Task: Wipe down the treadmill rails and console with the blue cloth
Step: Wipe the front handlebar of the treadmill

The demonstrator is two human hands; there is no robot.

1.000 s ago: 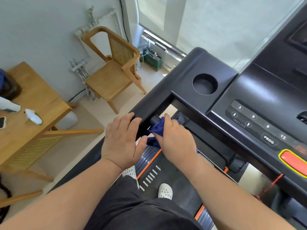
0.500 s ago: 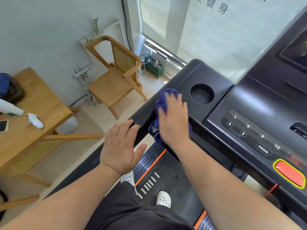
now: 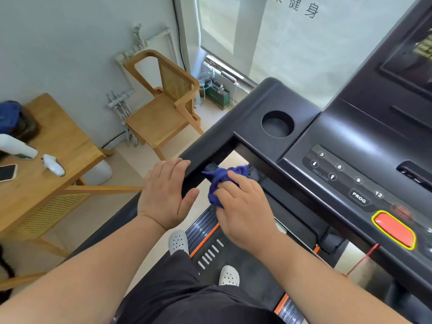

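Person stood on the belt (image 3: 245, 272), both shoes on it. Left hand (image 3: 167, 195) rested on the left rail (image 3: 210, 146): fingers (image 3: 173, 167) laid flat and close together over the top, thumb apart down the inner face. Right hand (image 3: 243, 206) held the cloth (image 3: 222, 181) bunched, fingers (image 3: 237, 182) curled round it, pressing it to a short bar (image 3: 211, 166) in the corner where rail met console (image 3: 350, 141). Cloth touched the bar; could not tell whether it also touched the rail.

Risks, as judged:
- The wad gave a small contact face, so strokes would likely leave strips of rail unwiped unless it was opened out.
- Loose folds hung by the gap under the console and could snag there.
- Once wiping reached the keys (image 3: 339, 174), a firm press on PROG or the incline arrows might start the machine with feet on the belt.
- The red cord (image 3: 362, 260) below the stop button (image 3: 394, 230) could be tugged by a passing forearm.
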